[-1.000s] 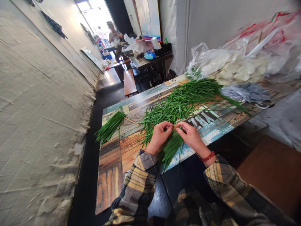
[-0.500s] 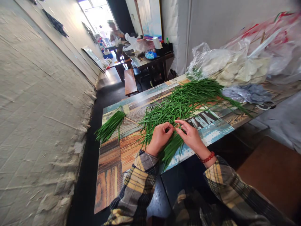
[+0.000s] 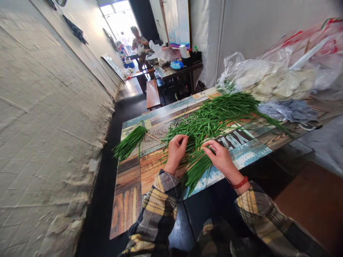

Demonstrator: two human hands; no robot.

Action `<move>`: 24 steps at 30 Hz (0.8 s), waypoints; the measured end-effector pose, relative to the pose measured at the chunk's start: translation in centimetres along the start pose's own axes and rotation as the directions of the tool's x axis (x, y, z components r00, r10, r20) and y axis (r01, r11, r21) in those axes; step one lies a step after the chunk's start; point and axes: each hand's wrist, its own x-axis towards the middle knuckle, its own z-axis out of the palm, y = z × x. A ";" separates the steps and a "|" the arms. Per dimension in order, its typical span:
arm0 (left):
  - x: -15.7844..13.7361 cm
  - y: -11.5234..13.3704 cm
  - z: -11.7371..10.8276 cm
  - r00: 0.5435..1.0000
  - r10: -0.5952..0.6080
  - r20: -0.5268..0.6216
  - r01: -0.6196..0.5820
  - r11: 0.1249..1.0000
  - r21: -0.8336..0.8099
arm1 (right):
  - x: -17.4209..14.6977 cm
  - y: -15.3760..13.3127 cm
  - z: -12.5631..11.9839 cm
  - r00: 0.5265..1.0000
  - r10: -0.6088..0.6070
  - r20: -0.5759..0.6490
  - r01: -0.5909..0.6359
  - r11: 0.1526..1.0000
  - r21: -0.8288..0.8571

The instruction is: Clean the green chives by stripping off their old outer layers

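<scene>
A large loose heap of green chives (image 3: pixel 230 107) spreads across the table (image 3: pixel 125 196). At its near edge, my left hand (image 3: pixel 177 150) is closed, with thumb and forefinger drawn together; whatever the tips hold is hidden. My right hand (image 3: pixel 221 159) pinches over the near part of the chives, and what lies between its fingertips is too small to name. Beneath and between the hands, a smaller bunch of chives (image 3: pixel 197 171) points toward the table's near edge. Off to the left lies a separate neat bundle of chives (image 3: pixel 131 142).
Clear plastic bags (image 3: pixel 284 78) with pale flat rounds stand at the right rear, beside a crumpled grey cloth (image 3: pixel 289 110). A thin stick (image 3: pixel 155 138) lies by the left bundle. A rough wall (image 3: pixel 53 125) runs along the left. Farther back, a person sits beyond another table (image 3: pixel 171 73).
My left hand has drawn away to the left from my right hand, opening a gap between them. My right hand stays over the near bunch. The whole view has shifted slightly.
</scene>
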 end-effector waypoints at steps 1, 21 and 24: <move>0.3 -0.6 -0.2 0.998 -0.026 -0.054 0.027 0.999 0.027 | 0.0 0.0 0.0 1.000 0.003 0.003 -0.003 1.000 0.008; -0.4 -0.2 0.2 0.968 0.071 0.243 -0.165 0.905 0.392 | 0.0 0.1 0.0 1.000 -0.015 0.027 0.014 1.000 0.018; -0.2 -0.3 0.2 0.978 0.094 0.184 -0.154 0.927 0.343 | 0.0 0.1 0.0 1.000 -0.010 0.023 0.010 1.000 0.018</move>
